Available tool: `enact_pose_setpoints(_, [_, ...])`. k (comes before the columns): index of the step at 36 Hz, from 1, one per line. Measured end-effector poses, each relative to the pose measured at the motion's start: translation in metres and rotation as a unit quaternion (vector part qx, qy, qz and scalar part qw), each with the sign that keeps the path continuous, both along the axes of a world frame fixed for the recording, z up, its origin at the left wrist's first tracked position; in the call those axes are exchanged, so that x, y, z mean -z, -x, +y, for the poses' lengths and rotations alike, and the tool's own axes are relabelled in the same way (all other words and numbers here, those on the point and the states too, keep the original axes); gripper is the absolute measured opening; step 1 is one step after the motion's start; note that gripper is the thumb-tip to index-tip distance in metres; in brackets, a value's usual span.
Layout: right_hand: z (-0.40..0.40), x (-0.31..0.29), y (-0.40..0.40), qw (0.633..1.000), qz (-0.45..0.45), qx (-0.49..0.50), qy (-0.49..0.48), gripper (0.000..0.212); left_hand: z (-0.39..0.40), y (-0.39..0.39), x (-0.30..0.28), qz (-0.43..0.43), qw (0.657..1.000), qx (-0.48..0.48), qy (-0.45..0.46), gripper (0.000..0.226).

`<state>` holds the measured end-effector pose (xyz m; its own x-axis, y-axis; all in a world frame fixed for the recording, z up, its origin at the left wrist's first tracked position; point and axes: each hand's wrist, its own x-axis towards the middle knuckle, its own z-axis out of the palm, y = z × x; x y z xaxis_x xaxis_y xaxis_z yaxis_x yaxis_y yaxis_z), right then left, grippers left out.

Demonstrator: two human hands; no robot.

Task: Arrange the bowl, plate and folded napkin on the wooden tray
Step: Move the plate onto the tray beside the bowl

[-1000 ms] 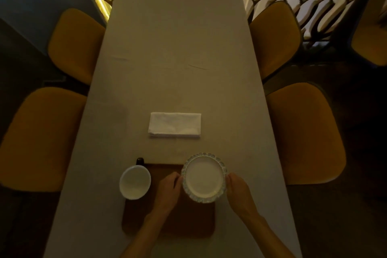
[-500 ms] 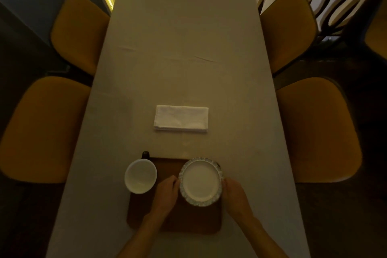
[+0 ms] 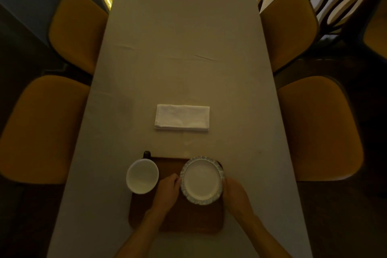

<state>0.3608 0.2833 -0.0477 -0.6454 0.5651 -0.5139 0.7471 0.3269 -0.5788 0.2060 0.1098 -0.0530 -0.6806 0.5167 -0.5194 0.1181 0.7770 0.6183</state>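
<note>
A white plate [image 3: 202, 181] with a patterned scalloped rim sits over the far right part of the wooden tray [image 3: 188, 219]. My left hand [image 3: 166, 191] grips its left edge and my right hand [image 3: 234, 194] grips its right edge. A white bowl [image 3: 142, 176] stands at the tray's far left corner, overhanging the tray edge. The folded white napkin [image 3: 182, 117] lies on the table beyond the tray, untouched.
A long table with a grey cloth [image 3: 184, 37] runs away from me. Two mustard chairs [image 3: 41, 130] stand on the left and two [image 3: 318, 128] on the right. A small dark object [image 3: 146, 154] sits just behind the bowl.
Both hands have carried the plate slightly leftward and inward over the tray. The bowl and napkin have stayed where they were; the camera view has shifted a little.
</note>
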Motion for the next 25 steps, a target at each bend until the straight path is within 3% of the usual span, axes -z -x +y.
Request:
enact_pose_setpoints(4, [0.000, -0.001, 0.002, 1.000, -0.010, -0.001, 0.002, 0.036, 0.000, 0.005, 0.001, -0.010, 1.000, 0.013, 0.004, 0.030])
enact_pose_setpoints(10, [0.001, -0.003, 0.000, 1.000, -0.007, 0.014, -0.003, 0.080, 0.006, 0.004, -0.002, -0.013, 1.000, 0.026, 0.002, 0.035])
enact_pose_setpoints(13, [0.003, -0.001, -0.002, 1.000, -0.021, 0.006, -0.006, 0.075, 0.009, 0.002, -0.003, -0.020, 1.000, 0.013, 0.006, 0.036])
enact_pose_setpoints(17, [0.004, -0.018, 0.003, 0.999, -0.032, -0.007, 0.000, 0.040, 0.010, 0.001, -0.003, -0.028, 1.000, 0.006, 0.007, 0.036])
enact_pose_setpoints(20, [0.004, -0.018, 0.002, 1.000, -0.030, 0.001, -0.006, 0.054, 0.009, 0.001, -0.003, -0.028, 0.999, 0.012, 0.011, 0.034])
enact_pose_setpoints(23, [0.005, -0.019, 0.002, 0.999, -0.040, -0.013, -0.001, 0.039, 0.009, 0.001, -0.003, -0.029, 0.999, 0.017, 0.020, 0.034])
enact_pose_setpoints(25, [0.004, -0.020, 0.003, 0.999, -0.040, -0.017, 0.000, 0.054, 0.009, 0.000, -0.005, -0.037, 0.999, 0.017, 0.024, 0.037])
